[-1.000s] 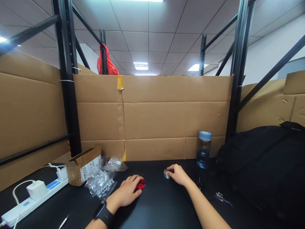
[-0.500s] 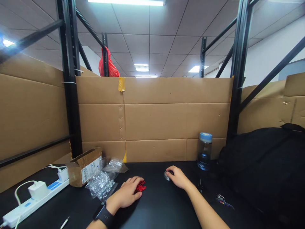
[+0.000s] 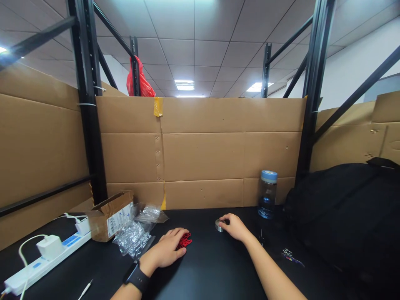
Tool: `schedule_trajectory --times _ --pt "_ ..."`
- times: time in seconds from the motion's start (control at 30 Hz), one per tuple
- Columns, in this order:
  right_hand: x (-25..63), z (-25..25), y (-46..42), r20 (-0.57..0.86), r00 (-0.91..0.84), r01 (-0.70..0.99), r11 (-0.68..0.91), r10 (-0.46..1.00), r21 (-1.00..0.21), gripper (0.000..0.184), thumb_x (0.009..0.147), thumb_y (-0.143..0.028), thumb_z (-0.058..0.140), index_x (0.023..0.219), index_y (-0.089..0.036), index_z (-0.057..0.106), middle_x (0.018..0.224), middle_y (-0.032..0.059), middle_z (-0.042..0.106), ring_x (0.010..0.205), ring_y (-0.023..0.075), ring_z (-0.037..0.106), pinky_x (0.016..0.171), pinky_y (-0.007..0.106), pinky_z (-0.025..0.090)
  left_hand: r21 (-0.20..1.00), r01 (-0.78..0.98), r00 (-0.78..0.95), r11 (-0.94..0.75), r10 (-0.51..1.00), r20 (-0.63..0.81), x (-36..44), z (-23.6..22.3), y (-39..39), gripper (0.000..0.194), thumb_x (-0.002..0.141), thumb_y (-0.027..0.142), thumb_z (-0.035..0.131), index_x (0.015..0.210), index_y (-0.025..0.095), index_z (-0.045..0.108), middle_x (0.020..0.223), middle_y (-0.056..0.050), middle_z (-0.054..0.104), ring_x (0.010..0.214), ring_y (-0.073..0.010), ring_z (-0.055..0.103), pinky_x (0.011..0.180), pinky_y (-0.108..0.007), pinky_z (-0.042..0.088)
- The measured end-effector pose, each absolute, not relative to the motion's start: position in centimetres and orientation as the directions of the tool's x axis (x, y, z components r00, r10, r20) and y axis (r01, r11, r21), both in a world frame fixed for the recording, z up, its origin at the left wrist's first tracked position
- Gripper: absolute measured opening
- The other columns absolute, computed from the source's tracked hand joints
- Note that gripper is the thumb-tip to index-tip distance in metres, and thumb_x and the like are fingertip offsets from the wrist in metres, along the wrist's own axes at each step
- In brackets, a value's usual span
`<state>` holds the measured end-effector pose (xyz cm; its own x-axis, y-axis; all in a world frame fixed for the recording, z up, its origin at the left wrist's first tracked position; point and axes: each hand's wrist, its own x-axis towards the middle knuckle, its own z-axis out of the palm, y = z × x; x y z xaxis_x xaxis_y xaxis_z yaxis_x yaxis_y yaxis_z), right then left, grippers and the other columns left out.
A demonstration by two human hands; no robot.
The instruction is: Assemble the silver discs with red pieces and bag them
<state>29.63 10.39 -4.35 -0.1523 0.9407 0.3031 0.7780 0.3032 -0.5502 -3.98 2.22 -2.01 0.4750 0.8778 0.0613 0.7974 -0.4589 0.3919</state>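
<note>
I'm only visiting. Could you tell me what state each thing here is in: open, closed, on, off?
Left hand: over the red cord
Red cord: bundled, partly covered
Right hand: touching the silver ring
Silver ring: partly covered
Bottle: upright, blue cap on
Plastic bags: crumpled
Power strip: white adapter plugged in; power unclear
Smartwatch: strapped on
Black bag: opening not visible

Makeshift work bay, office-like room: tiled ceiling (image 3: pixel 212 54), inset lights (image 3: pixel 184 85); black metal rack frame (image 3: pixel 91 141), cardboard screens (image 3: pixel 203 154) around black surface (image 3: pixel 212 271); power strip (image 3: pixel 43 265) at left.
</note>
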Motion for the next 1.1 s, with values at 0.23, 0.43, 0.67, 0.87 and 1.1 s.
schedule_trajectory --times 0.23,0.43,0.67,0.87,1.1 --pt "29.5 -3.8 10.0 0.309 -0.169 0.776 0.320 0.936 -0.543 0.022 0.075 -0.029 0.074 0.097 -0.023 0.076 0.107 0.0074 0.075 0.104 0.0256 0.067 0.092 0.032 0.046 0.399 0.788 0.483 -0.470 0.873 0.075 -4.1 -2.3 2.4 0.059 0.086 0.034 0.060 0.143 0.028 0.050 0.151 -0.006 0.049 0.139 -0.0285 0.044 0.118 -0.043 0.032" --pt "29.0 -3.6 9.3 0.346 -0.219 0.752 0.384 0.912 -0.537 0.024 0.082 -0.029 0.067 0.103 -0.021 0.074 0.107 0.0090 0.074 0.102 0.0245 0.067 0.092 0.032 0.046 0.397 0.795 0.471 -0.459 0.879 0.073 -4.0 -2.4 2.5 0.060 0.087 0.035 0.059 0.145 0.027 0.048 0.152 -0.007 0.047 0.140 -0.0284 0.043 0.118 -0.043 0.032" --pt "27.9 -3.5 9.2 0.326 -0.267 0.780 0.402 0.907 -0.480 0.041 0.067 -0.019 0.074 0.108 -0.018 0.071 0.104 0.0094 0.073 0.098 0.0247 0.067 0.089 0.030 0.047 0.399 0.795 0.469 -0.456 0.880 0.071 -4.0 -2.4 2.4 0.059 0.086 0.035 0.060 0.144 0.028 0.049 0.151 -0.007 0.048 0.139 -0.0278 0.044 0.118 -0.042 0.033" --pt "28.2 -3.5 9.5 0.325 -0.237 0.783 0.378 0.916 -0.495 0.038 0.063 -0.018 0.074 0.102 -0.018 0.072 0.095 0.0072 0.074 0.087 0.0221 0.067 0.079 0.027 0.046 0.398 0.794 0.473 -0.460 0.878 0.070 -4.0 -2.0 2.3 0.058 0.087 0.036 0.059 0.144 0.026 0.049 0.151 -0.008 0.048 0.141 -0.0282 0.042 0.118 -0.042 0.032" --pt "28.0 -3.5 9.4 0.326 -0.192 0.776 0.346 0.926 -0.526 0.049 0.053 -0.017 0.076 0.102 -0.020 0.069 0.084 0.0013 0.073 0.075 0.0180 0.066 0.069 0.024 0.042 0.394 0.791 0.484 -0.468 0.873 0.067 -4.1 -1.9 2.3 0.058 0.087 0.035 0.059 0.143 0.027 0.050 0.151 -0.008 0.049 0.140 -0.0283 0.043 0.118 -0.043 0.032"
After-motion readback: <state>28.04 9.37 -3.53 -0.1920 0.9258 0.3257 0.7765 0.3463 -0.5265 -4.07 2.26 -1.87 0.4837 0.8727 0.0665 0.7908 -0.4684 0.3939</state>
